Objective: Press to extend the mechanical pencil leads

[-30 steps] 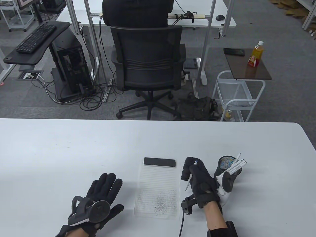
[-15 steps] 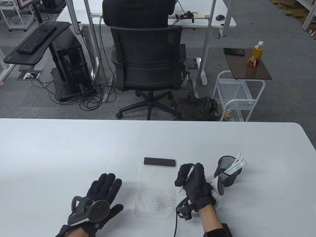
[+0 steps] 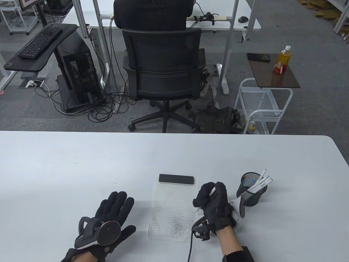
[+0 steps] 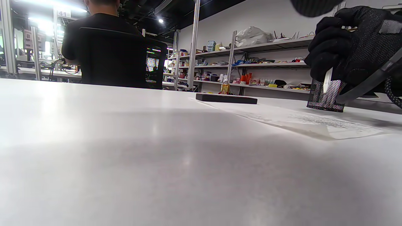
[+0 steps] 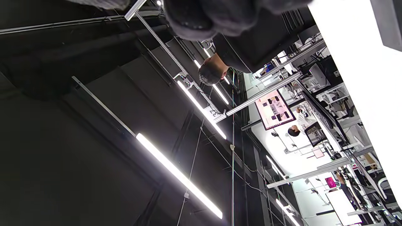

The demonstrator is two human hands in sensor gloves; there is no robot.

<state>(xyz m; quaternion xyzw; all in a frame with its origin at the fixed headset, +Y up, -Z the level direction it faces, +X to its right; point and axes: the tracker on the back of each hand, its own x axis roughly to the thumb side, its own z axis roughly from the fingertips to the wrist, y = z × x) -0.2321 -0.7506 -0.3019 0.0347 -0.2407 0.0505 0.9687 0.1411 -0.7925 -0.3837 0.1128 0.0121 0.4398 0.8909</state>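
The table [image 3: 81, 163] was plain white. Both gloves were black: the left hand [image 3: 109, 215] carried a grey and black tracker with a white edge, and the right hand [image 3: 214, 203] held a white pencil [image 3: 211, 192]. The paper [image 3: 174, 207] was white with fine ruled lines and a speckle of dark grey marks low down. The bar [image 3: 176, 179] across its top was black. The mesh cup [image 3: 252, 191] was black, and the pencils in it [image 3: 261, 181] were white.
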